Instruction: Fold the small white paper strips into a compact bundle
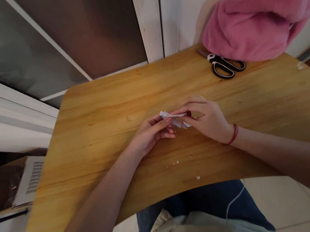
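A small piece of folded white paper (177, 120) is held between my two hands, just above the wooden table (111, 103). My left hand (155, 131) pinches its left end between thumb and fingers. At the paper's right side, my right hand (204, 115) grips it with thumb and index finger, a red string bracelet (236, 133) on that wrist. The paper has several layers with loose flaps; its exact shape is partly hidden by my fingers.
Black-handled scissors (224, 66) lie at the table's back right, beside a pink plush cloth bundle (257, 15). Tiny paper scraps (177, 162) are scattered near the front edge. A glass-panelled door (98, 26) stands behind the table, and a box (31, 178) is at the left.
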{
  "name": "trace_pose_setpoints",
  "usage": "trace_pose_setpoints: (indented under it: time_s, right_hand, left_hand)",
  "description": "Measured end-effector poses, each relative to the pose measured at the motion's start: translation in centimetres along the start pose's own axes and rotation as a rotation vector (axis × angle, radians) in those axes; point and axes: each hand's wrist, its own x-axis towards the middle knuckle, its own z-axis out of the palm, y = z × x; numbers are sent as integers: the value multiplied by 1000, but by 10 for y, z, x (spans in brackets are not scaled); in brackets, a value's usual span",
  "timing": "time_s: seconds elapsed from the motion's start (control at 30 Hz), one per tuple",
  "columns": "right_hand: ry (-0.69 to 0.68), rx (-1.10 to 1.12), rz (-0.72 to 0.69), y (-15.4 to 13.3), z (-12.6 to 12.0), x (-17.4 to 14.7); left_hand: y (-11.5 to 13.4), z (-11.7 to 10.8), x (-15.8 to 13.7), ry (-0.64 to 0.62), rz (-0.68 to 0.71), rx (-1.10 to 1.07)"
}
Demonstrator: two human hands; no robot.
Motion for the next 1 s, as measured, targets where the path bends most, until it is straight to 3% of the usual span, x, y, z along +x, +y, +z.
trace_pose_setpoints:
  time_s: [0.23,0.37,0.5,0.6,0.7,1.0]
  right_hand:
    - [-83,-148,-190,11,3,-2]
    - [-194,-87,-219,9,-1,1]
    - [-211,100,-92,10,-11,9]
    - [-244,54,98,21,-19,16]
    - [-511,-72,80,36,-23,19]
    - [-691,-35,125,44,-28,20]
  left_hand:
    - [0,-1,1,21,10,-22]
    - [3,-2,1,65,45,-47]
    - [6,-4,1,112,108,-88]
    - [10,-5,2,191,144,-135]
    - [13,-6,2,254,170,-184]
    - [10,-5,3,228,193,-137]
